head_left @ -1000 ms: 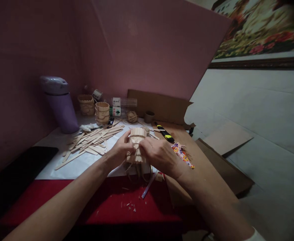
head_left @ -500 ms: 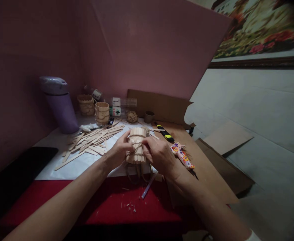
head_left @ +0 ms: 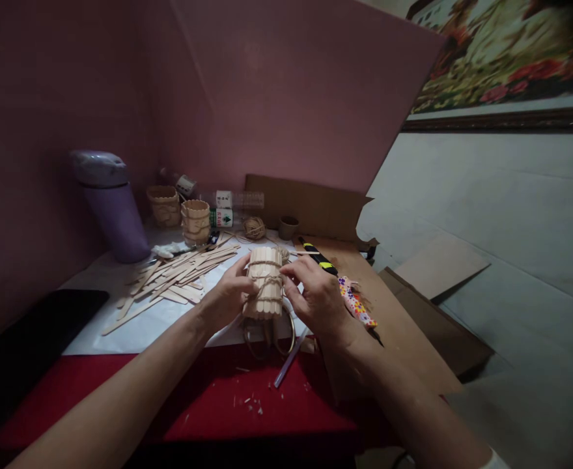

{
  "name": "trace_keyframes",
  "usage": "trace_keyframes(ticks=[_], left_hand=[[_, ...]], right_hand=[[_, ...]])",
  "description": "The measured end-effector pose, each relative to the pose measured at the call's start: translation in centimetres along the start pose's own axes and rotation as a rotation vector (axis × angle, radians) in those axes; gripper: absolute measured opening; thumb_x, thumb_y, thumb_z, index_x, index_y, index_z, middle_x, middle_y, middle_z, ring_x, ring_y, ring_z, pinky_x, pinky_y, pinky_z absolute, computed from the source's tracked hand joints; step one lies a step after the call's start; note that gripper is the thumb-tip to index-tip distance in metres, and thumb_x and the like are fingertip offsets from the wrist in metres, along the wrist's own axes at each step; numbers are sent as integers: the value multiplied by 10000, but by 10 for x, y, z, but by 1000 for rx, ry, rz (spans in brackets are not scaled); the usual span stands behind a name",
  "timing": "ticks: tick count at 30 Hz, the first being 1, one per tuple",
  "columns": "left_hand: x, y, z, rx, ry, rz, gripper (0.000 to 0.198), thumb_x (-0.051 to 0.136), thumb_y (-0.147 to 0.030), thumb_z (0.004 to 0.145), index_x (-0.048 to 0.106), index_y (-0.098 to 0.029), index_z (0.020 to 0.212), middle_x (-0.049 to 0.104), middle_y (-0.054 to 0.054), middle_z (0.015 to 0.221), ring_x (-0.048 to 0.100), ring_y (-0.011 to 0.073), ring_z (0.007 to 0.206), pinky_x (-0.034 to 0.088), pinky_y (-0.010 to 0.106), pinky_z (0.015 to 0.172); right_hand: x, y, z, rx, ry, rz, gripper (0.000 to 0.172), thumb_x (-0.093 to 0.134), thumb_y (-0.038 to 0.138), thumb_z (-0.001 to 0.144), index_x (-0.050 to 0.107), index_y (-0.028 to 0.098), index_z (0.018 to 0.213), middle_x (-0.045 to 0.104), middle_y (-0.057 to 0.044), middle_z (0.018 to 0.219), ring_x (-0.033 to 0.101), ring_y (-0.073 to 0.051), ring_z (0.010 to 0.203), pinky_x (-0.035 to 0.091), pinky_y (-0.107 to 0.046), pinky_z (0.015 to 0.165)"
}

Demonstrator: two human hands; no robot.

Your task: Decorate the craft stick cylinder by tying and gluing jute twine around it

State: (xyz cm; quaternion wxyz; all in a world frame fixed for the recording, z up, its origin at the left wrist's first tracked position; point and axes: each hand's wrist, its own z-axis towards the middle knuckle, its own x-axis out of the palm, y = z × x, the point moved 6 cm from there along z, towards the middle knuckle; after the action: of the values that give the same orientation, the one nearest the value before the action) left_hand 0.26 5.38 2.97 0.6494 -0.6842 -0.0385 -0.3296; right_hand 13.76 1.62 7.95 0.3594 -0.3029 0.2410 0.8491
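A small cup made of upright wooden craft sticks is in front of me, lying tilted, with twine wound round it in several bands. My left hand grips the cup's left side, thumb towards the front. At the cup's right side, my right hand has thumb and forefinger pinched together where the twine band meets the edge. Those fingertips partly hide what they pinch. Below the cup, the looped handles of scissors show; the blades are hidden.
Loose craft sticks are heaped on the left. Behind stand two finished stick cups, a purple bottle, a twine ball and a small pot. A utility knife, flowered glue gun and glue stick lie near my right hand.
My right hand has shifted from the front of the cup to its right side, uncovering the twine across the middle. My left hand keeps its hold.
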Motion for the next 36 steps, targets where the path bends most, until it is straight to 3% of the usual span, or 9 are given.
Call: trace_keyframes(ticks=[5,15,20,28,36], left_hand=[[1,0,0,-3,9,12,698,591,-64,534,584,-187,1221,707,76,1033,648,219,829,533,304,659],[3,-2,-1,-4,-10,21,743,579,-67,506,588,-185,1240,704,70,990,644,213,792,514,296,648],[3,-2,0,-5,-22,23,735,593,-70,495,588,-172,1223,705,69,968,635,200,785,510,288,664],[3,0,-1,-27,-8,39,763,593,-84,507,562,-185,1263,711,85,1036,660,237,847,507,287,630],[4,0,-1,-34,26,25,775,588,-82,523,564,-209,1287,717,80,1040,667,251,873,520,289,624]], right_hand=[[4,-5,2,21,67,-31,139,514,179,921,646,171,964,643,-86,976,608,-179,787,463,-298,707],[8,-10,7,17,129,66,97,527,175,902,604,185,844,640,-51,866,578,-182,794,430,-299,715],[12,-17,9,88,78,187,128,485,146,905,582,189,833,646,-48,833,581,-181,785,434,-301,732],[16,-19,5,167,-24,182,139,488,172,909,562,199,795,641,-51,802,579,-185,753,429,-299,703],[14,-18,6,194,-42,290,129,522,186,907,601,194,806,647,-39,789,575,-168,730,428,-281,663]])
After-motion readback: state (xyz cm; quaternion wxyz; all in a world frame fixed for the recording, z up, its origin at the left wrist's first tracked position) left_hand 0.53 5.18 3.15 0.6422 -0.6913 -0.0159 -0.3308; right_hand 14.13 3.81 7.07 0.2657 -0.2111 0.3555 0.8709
